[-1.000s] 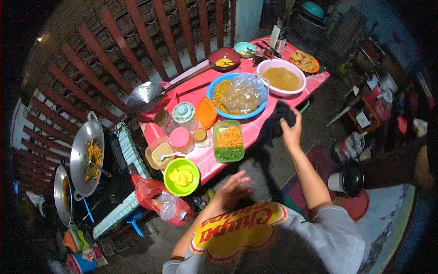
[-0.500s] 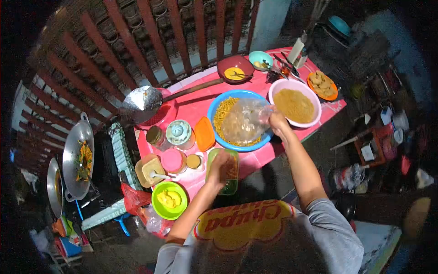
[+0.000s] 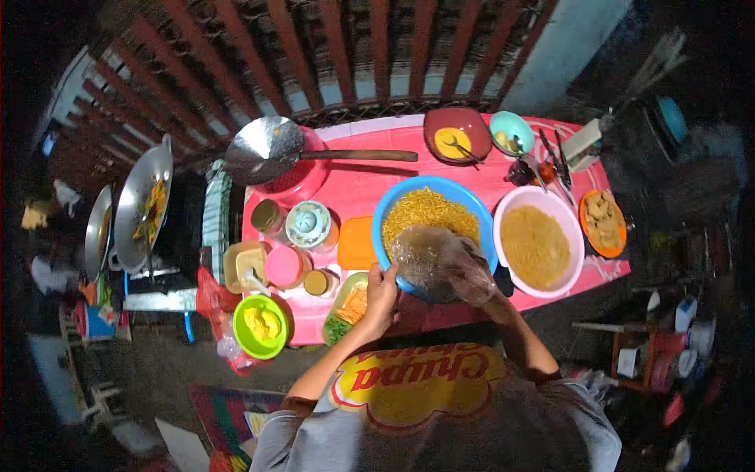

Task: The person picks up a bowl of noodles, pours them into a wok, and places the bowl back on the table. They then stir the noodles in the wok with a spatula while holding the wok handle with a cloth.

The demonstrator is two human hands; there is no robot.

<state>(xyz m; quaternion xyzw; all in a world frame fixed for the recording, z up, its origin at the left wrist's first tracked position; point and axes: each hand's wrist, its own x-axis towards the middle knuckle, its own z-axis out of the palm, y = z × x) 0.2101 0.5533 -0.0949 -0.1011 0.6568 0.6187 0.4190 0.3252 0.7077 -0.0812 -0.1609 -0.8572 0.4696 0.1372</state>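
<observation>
A blue basin (image 3: 379, 223) of yellow noodles (image 3: 429, 211) stands in front of me. Over the noodles spreads a clear plastic bag (image 3: 417, 250). My right hand (image 3: 469, 271) reaches into it, the plastic wrapped around hand and wrist; the fingers are blurred behind the film. My left hand (image 3: 382, 297) is closed at the basin's near left rim, close to the bag's left end. Beside the left hand lies a green container (image 3: 336, 307) with orange shreds and chopped greens. A pink basin (image 3: 578, 259) of brownish contents touches the blue one on the right.
On the pink-covered table (image 3: 354, 185) are an orange lid (image 3: 358, 242), jars, a lime-green bowl (image 3: 242, 334), a maroon bowl (image 3: 480, 126) and an orange plate (image 3: 621, 245). A long-handled wok (image 3: 263, 149) rests at back left. Another wok (image 3: 130, 204) stands farther left.
My right hand has gone from holding the bag's right end to being inside it. My left hand has moved from above the green container to the basin's rim. The view has shifted.
</observation>
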